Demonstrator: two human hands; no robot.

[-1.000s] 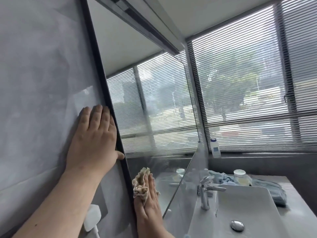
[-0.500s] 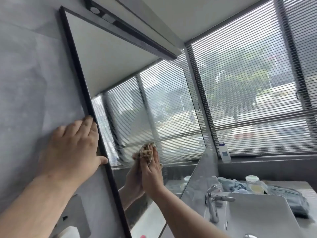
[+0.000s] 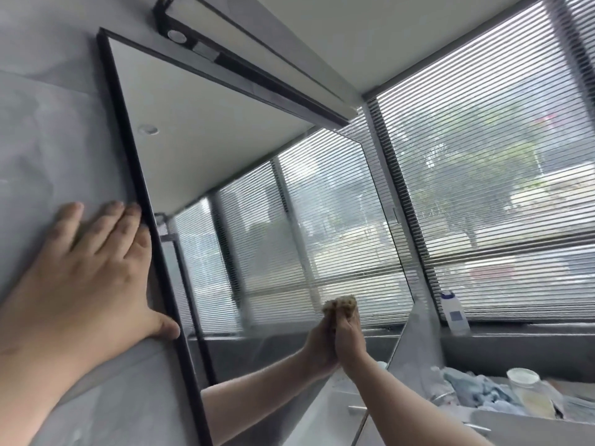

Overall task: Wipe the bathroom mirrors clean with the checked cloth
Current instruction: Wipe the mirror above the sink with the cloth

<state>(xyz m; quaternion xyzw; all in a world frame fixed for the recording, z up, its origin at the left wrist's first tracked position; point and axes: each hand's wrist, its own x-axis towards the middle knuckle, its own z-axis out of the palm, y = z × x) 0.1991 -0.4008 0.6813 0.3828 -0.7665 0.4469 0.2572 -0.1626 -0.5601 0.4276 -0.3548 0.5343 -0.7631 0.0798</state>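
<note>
Setting: a bathroom, likely in a home or flat. Evidence: large black-framed wall mirror (image 3: 257,204) on grey stone-look wall tile (image 3: 48,140); light bar (image 3: 257,72) mounted above it. White basin edge (image 3: 531,426) at lower right. Counter holds a crumpled blue towel (image 3: 476,391) and a lidded jar (image 3: 531,394). White bottle (image 3: 454,313) on the sill beneath windows with horizontal blinds (image 3: 499,156).
</note>
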